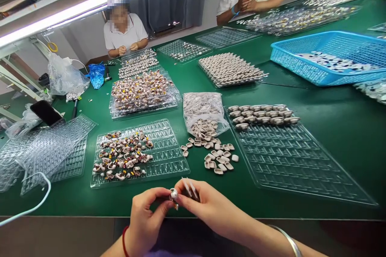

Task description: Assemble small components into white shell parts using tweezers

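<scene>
My left hand (147,213) and my right hand (208,204) meet at the table's front edge. Between their fingertips they pinch a small beige earbud-like part (174,194), with a tiny orange-brown bit under it. Two pale thin strips (189,188) show by the curled fingers of my right hand; what they are I cannot make out. Just beyond my left hand lies a clear tray (169,146) partly filled with similar parts (123,154) bearing brown and yellow bits. Ahead of my right hand, loose beige shells (218,158) spill from a plastic bag (200,104).
To the right, a clear tray (301,164) carries rows of beige pieces (262,114). Stacked filled trays (144,92), a blue basket (325,76), a phone (46,112) and loose clear trays (54,152) lie around. Two people (125,28) sit across the green table.
</scene>
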A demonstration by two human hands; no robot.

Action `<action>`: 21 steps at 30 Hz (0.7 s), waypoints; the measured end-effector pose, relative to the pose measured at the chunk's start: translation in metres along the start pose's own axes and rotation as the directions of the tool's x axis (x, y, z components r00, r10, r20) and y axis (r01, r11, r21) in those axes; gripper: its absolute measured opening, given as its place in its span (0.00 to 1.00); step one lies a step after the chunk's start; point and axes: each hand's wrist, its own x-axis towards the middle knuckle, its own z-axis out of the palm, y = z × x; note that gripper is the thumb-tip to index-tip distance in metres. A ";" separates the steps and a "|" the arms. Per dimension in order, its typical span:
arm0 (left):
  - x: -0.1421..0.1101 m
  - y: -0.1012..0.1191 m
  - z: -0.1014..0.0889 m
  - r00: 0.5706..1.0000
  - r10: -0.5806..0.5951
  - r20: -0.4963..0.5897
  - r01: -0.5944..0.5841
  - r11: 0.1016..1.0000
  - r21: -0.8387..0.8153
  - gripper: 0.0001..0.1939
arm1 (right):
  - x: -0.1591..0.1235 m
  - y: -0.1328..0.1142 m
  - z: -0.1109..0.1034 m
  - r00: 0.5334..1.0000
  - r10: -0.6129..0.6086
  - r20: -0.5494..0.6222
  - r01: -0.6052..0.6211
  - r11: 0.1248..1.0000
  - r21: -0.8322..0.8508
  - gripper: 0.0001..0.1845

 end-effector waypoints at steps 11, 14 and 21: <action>-0.011 -0.007 0.004 0.997 -0.058 -0.044 0.053 0.992 -0.113 0.04 | 0.001 -0.001 0.007 0.999 -0.043 -0.024 0.038 0.987 -0.157 0.11; -0.011 -0.006 0.005 0.994 -0.101 -0.039 0.093 0.982 -0.167 0.03 | -0.001 -0.001 0.007 0.998 -0.054 -0.022 0.050 0.983 -0.175 0.09; -0.011 -0.006 0.003 0.998 -0.012 -0.068 0.005 0.995 -0.098 0.03 | -0.008 0.001 0.013 0.972 -0.226 -0.059 0.190 0.914 -0.358 0.10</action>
